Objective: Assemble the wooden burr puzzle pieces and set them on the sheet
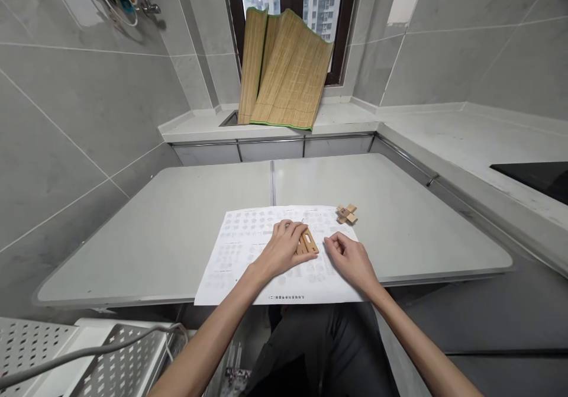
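1. On the near side of the room, a pale grey rectangular table (177, 231) w/ a centre seam fills the middle; the person sits at its front edge.
2. Woven tan bamboo mat (288, 71), part-folded, leans vs. the window at back, well apart from the hands.
3. White printed paper sheet (239, 255) lies flat on the table, near edge slightly over the front.
4. L hand (284, 246) rests on the sheet, fingers bent over the flat tan wooden puzzle pieces (308, 244), thumb along their near side: closed on them.
5. R hand (350, 259) sits just right of those pieces, fingers curled in narrow; can't tell if the tips touch the wood.
6. Wooden pieces lie mid-sheet, btwn both hands, partly under the L fingers.
7. Small tan wooden cross-shaped puzzle (347, 213) sits at the sheet's far R corner, apart from both hands.
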Available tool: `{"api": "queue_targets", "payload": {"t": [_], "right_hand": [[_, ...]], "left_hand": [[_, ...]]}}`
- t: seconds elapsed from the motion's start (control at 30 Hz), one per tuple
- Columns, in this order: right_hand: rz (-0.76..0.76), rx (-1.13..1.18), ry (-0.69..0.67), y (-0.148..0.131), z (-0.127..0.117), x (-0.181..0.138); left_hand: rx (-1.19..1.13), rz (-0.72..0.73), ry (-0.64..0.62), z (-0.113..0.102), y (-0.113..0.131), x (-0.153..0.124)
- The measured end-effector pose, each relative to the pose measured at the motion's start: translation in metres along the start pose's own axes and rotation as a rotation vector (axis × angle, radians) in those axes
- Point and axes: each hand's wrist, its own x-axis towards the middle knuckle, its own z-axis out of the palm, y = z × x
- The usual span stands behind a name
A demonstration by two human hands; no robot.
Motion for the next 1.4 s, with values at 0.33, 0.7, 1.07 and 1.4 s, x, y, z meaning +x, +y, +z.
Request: {"api": "queue_targets", "payload": {"t": [0.33, 0.7, 1.07, 1.4], "right_hand": [[-0.006, -0.026, -0.031, 0.002, 0.001, -0.002], [-0.187, -0.175, -0.106, -0.002, 0.003, -0.007], [-0.255, -0.242, -0.114, 0.0, 0.005, -0.007], [-0.182, -0.265, 0.003, 0.004, 0.011, -0.007]], "left_hand": [[-0.152, -0.033, -0.038, -0.001, -0.011, 0.0], [-0.056, -0.096, 0.049, -0.011, -0.035, -0.022], [-0.108, -0.122, 0.099, -0.013, -0.034, -0.026], [-0.098, -0.185, 0.083, -0.012, -0.035, -0.026]]}}
